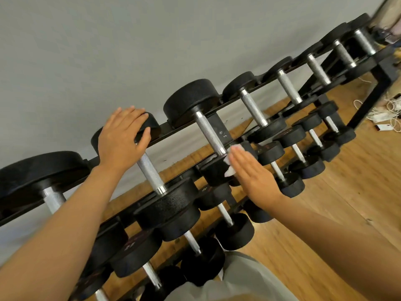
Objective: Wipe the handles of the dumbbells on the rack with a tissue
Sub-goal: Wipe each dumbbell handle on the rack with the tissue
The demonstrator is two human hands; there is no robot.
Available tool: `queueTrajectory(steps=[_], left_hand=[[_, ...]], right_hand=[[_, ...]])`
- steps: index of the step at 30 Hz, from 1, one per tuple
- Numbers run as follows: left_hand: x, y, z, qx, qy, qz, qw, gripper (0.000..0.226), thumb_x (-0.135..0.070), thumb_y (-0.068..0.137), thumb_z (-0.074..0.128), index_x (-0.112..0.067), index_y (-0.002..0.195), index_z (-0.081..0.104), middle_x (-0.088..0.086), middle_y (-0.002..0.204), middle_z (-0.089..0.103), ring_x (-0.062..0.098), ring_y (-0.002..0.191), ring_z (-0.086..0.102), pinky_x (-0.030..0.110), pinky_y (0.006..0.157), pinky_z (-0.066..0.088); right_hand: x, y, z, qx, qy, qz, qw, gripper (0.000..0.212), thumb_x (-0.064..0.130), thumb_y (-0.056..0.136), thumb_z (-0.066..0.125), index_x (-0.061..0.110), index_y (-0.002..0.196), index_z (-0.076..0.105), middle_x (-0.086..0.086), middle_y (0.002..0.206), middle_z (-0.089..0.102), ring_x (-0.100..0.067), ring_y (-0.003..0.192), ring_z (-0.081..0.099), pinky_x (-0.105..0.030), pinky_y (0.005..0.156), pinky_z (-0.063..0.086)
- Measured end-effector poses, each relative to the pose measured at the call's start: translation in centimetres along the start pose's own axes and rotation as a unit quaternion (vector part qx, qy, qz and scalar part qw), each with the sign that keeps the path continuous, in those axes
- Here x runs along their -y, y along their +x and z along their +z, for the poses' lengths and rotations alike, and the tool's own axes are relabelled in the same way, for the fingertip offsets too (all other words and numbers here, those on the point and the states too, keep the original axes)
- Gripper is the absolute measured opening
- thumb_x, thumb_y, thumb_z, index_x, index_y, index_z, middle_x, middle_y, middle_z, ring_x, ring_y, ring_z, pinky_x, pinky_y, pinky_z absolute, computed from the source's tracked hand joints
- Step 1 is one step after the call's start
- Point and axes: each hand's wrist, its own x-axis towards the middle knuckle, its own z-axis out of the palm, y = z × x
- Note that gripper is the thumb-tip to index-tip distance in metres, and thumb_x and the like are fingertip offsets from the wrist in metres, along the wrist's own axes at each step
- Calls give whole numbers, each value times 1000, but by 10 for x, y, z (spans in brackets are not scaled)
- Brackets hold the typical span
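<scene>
A black dumbbell rack (368, 101) runs diagonally across the view, holding several black dumbbells with knurled steel handles. My left hand (121, 137) rests on the far head of one top-row dumbbell, above its handle (149, 170). My right hand (251, 174) is flat with straight fingers and presses a white tissue (229, 171) against the near head (214, 172) of the neighbouring dumbbell. That spot is just below the end of this dumbbell's handle (209, 133). Most of the tissue is hidden behind my palm, and my right thumb is out of sight.
Two lower tiers of smaller dumbbells (290, 183) sit below and in front. A grey wall (108, 51) stands behind the rack. White cables and a power strip (382, 117) lie on the wooden floor (325, 235) at the right. My grey clothing (238, 281) fills the bottom.
</scene>
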Motion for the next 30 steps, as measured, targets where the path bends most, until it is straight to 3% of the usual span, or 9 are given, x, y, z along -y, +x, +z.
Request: queueTrajectory(steps=[3,5,9,11,16,21,23,27,30], left_hand=[[0,0,1,-7,1,1,1000,39,-29,101,51,-4,126,66,12,131,65,28,128,55,34,121,22],[0,0,0,-8,1,-1,1000,38,-29,101,51,-4,126,66,12,131,65,27,128,55,33,121,23],[0,0,0,-3,2,2,1000,39,-29,102,50,-5,127,65,11,132,64,27,128,55,35,121,24],[1,0,0,-4,1,6,1000,38,-29,101,51,-4,127,66,12,132,64,28,128,55,35,121,25],[-1,0,-3,10,5,-8,1000,39,-30,101,49,-6,128,65,11,133,64,26,130,54,34,121,22],[-2,1,-6,35,5,-16,999,43,-33,102,46,-6,130,64,10,135,62,25,132,52,30,122,17],[-2,1,-7,33,9,-14,999,42,-32,102,47,-6,130,64,10,135,62,25,132,52,30,122,17],[-4,2,-8,29,1,-15,999,40,-30,101,50,-6,128,65,11,133,63,26,130,53,30,122,18],[-4,2,-9,29,-5,-18,999,39,-30,101,49,-6,127,65,10,133,64,26,130,53,29,122,18]], right_hand=[[13,5,0,-42,17,161,986,49,8,98,47,-3,144,36,-23,152,33,-34,142,31,-49,112,35],[31,2,12,-48,9,99,994,48,0,96,46,-2,143,37,-22,152,33,-35,144,26,-49,117,25],[34,-6,18,7,-84,-61,995,50,0,103,9,2,144,38,-16,153,32,-28,148,10,-40,122,9],[26,-3,11,13,-70,-53,996,47,0,100,25,2,145,38,-16,153,34,-28,147,20,-40,122,12],[37,15,7,-52,2,227,973,49,13,100,35,-5,145,34,-25,153,30,-36,144,24,-49,118,21],[55,3,28,36,-103,-45,993,53,7,94,26,-2,145,35,-20,156,23,-33,149,7,-45,121,8],[37,2,19,58,-99,-87,990,56,7,93,24,0,148,31,-18,157,23,-31,148,11,-43,121,9],[13,8,-8,21,25,125,992,52,11,100,37,1,150,26,-18,157,24,-29,145,26,-43,116,30],[19,20,-10,24,89,266,960,51,19,107,29,1,152,16,-11,162,9,-20,147,16,-27,116,21]])
